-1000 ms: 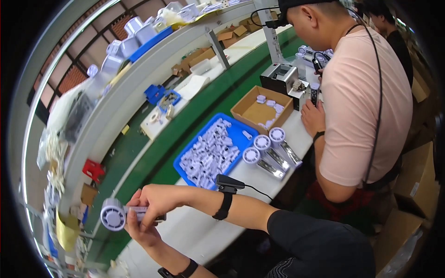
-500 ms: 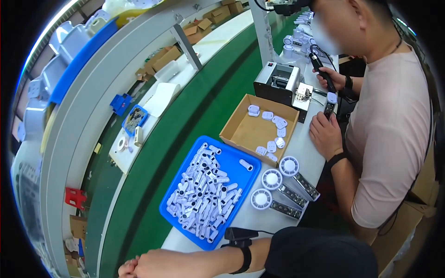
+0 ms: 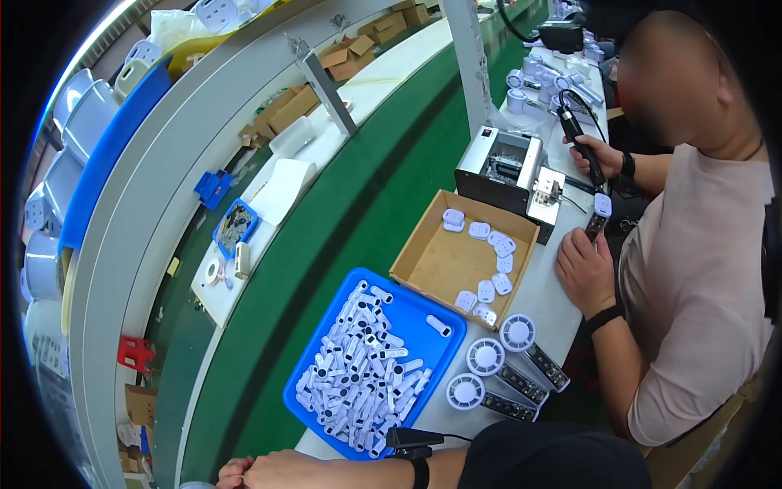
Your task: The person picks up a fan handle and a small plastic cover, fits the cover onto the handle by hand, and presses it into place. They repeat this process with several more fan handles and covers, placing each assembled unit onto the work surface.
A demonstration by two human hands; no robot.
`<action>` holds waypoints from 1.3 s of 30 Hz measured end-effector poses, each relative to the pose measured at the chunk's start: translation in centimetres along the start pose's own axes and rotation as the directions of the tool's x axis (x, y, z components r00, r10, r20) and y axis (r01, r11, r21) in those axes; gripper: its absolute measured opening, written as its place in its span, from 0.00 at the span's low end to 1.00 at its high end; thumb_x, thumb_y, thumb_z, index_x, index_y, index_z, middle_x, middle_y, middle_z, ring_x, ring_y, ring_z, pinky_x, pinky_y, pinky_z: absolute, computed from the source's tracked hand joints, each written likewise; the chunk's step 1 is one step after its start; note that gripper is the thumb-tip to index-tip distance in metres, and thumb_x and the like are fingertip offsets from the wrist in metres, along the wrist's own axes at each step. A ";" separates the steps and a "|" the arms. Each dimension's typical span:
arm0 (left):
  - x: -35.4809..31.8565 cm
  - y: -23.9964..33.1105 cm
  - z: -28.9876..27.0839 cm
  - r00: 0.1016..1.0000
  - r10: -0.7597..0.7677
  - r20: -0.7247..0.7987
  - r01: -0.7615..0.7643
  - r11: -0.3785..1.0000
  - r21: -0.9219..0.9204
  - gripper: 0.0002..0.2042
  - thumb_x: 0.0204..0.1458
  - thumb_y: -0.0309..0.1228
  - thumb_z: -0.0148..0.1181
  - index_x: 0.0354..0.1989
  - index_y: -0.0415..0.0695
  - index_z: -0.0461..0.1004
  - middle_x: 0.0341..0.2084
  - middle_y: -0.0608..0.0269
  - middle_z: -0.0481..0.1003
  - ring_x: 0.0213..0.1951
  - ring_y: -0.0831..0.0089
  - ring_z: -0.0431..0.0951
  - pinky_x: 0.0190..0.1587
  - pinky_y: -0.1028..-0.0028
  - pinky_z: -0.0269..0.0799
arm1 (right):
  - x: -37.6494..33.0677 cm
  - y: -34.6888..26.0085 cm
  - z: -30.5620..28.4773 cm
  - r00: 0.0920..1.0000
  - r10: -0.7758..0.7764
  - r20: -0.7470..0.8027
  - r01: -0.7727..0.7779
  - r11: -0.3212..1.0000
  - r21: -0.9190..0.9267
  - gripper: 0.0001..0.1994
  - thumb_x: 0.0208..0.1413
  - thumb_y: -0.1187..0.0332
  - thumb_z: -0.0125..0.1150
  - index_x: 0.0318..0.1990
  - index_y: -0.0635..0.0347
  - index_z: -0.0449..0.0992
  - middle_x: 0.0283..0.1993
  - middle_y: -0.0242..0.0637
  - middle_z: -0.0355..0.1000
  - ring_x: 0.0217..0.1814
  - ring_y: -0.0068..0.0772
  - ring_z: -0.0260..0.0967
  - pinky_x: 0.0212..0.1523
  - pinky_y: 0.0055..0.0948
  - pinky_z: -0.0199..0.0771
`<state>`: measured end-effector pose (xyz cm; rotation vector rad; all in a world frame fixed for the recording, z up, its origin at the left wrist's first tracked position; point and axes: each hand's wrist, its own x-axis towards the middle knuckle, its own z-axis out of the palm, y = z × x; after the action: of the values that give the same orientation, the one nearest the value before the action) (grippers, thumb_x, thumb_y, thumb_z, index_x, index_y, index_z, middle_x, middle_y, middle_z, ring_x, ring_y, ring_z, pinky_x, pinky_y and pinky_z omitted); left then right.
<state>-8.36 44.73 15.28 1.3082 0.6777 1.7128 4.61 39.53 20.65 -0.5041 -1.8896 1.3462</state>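
My right forearm comes in from the lower right, with a black strap and small dark box at the wrist. My right hand (image 3: 277, 470) is at the bottom edge, its fingers curled and closed; anything in them is hidden. A sliver of a pale rounded thing (image 3: 196, 486) shows beside the fingertips. My left hand is out of view. Beyond my forearm lies a blue tray (image 3: 446, 343) heaped with small white elongated parts (image 3: 358, 375) with black spots. To its right stand three white round fan-like heads (image 3: 485, 356) on handles with exposed circuit boards.
An open cardboard box (image 3: 432, 257) holds several white caps. Behind it stands a black-and-silver machine (image 3: 505, 167). At the right, a co-worker holds a black electric screwdriver (image 3: 581, 143) over a white-topped device (image 3: 601, 208). A green conveyor belt (image 3: 326, 236) runs along the left.
The view has shifted, so the tray, box and co-worker appear lower. My right hand now sits lower and partly cut off, still closed. The co-worker still holds the screwdriver at the device.
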 end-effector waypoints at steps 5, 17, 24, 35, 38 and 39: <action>1.0 -0.7 0.7 1.000 0.004 0.019 -0.003 0.999 -0.039 0.30 0.55 0.51 0.59 0.52 0.33 0.72 0.59 0.36 0.74 0.63 0.45 0.73 0.70 0.47 0.65 | 0.0 0.3 0.7 0.983 -0.146 -0.115 0.152 0.988 0.041 0.24 0.42 0.47 0.72 0.41 0.55 0.82 0.40 0.45 0.82 0.42 0.55 0.81 0.47 0.50 0.81; 0.7 -0.6 -0.3 1.000 0.027 0.008 -0.026 0.993 -0.112 0.30 0.53 0.51 0.61 0.50 0.33 0.73 0.57 0.35 0.75 0.61 0.44 0.75 0.69 0.45 0.67 | 1.0 -0.2 0.4 0.973 -0.222 0.065 0.225 0.974 -0.029 0.21 0.42 0.47 0.70 0.31 0.56 0.78 0.31 0.50 0.78 0.38 0.60 0.80 0.39 0.55 0.80; -1.7 2.1 -1.9 0.998 0.055 -0.021 -0.057 0.987 -0.148 0.29 0.51 0.51 0.61 0.48 0.33 0.73 0.56 0.34 0.76 0.60 0.43 0.76 0.68 0.44 0.69 | 0.0 -3.6 0.0 0.986 -0.161 0.031 0.163 0.980 -0.115 0.16 0.53 0.54 0.73 0.34 0.59 0.84 0.35 0.51 0.81 0.39 0.57 0.81 0.41 0.50 0.82; -8.5 10.4 -4.1 0.986 0.166 0.004 -0.166 0.986 0.022 0.32 0.50 0.54 0.59 0.48 0.31 0.75 0.50 0.34 0.79 0.55 0.44 0.80 0.66 0.46 0.71 | -1.2 -4.3 0.9 0.963 -0.269 0.027 0.270 0.959 -0.090 0.22 0.47 0.50 0.74 0.40 0.60 0.86 0.41 0.48 0.83 0.44 0.55 0.83 0.44 0.41 0.83; -8.6 10.9 -0.5 0.987 0.151 0.045 -0.150 0.988 -0.025 0.37 0.52 0.55 0.56 0.52 0.26 0.77 0.46 0.35 0.82 0.51 0.46 0.83 0.62 0.51 0.75 | -2.5 -4.5 2.0 0.902 -0.411 -0.134 0.393 0.909 -0.139 0.22 0.48 0.52 0.77 0.42 0.62 0.87 0.32 0.47 0.83 0.39 0.55 0.84 0.41 0.40 0.84; -8.2 11.0 1.0 0.987 0.125 0.103 -0.127 0.992 0.015 0.39 0.53 0.56 0.57 0.56 0.25 0.75 0.50 0.34 0.81 0.54 0.46 0.82 0.63 0.51 0.75 | -3.9 -5.3 0.9 0.937 -0.329 -0.113 0.298 0.927 -0.228 0.22 0.48 0.53 0.79 0.41 0.63 0.86 0.31 0.45 0.83 0.36 0.48 0.84 0.38 0.37 0.83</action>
<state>-10.04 32.16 20.65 1.4697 0.5659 1.7294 7.00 34.38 24.08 -0.3722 -1.8997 0.8834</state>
